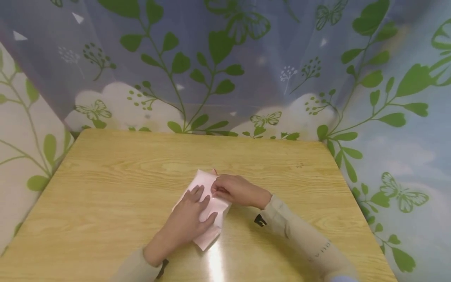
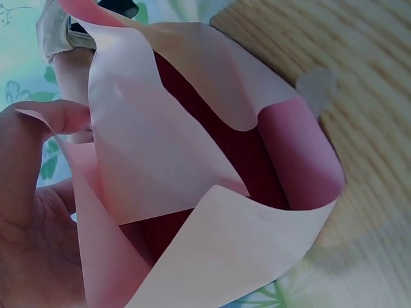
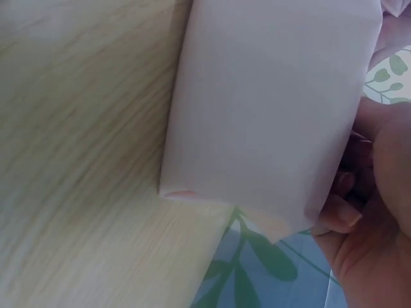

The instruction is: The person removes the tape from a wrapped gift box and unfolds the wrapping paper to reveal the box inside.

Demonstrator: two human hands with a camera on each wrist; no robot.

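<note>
Pink paper (image 1: 218, 206) wrapped into a packet, sitting on the wood-grain tabletop (image 1: 116, 188) straight ahead of the person, about mid-width, slanted a bit, both hands on it. Left hand (image 1: 188, 217) laid over the packet from the near left, fingers spread and loose, touching the paper, not clenched round it. Right hand (image 1: 237, 190) comes in from the other side, fingers bent in and thumb drawn up to them, pinching paper by the packet's right edge. Left wrist view looks into one end: flaps stand loose and curved, pale on some faces, deeper pink on others, and a dark red surface (image 2: 247, 157) shows down between them; what it belongs to, mostly hidden by paper. Right wrist view has a broad smooth pale face, side edge running to the curled fingers, small pointed fold at the bottom. Small reddish bit pokes past the far edge of the packet, too small to tell. Both arms in beige sleeves, the right sleeve (image 1: 303, 231) with lettering along it and a black clip (image 1: 260, 220) near the cuff. Behind and at both sides, a printed backdrop (image 1: 179, 62), green leaves, butterflies, white cloud shapes
</note>
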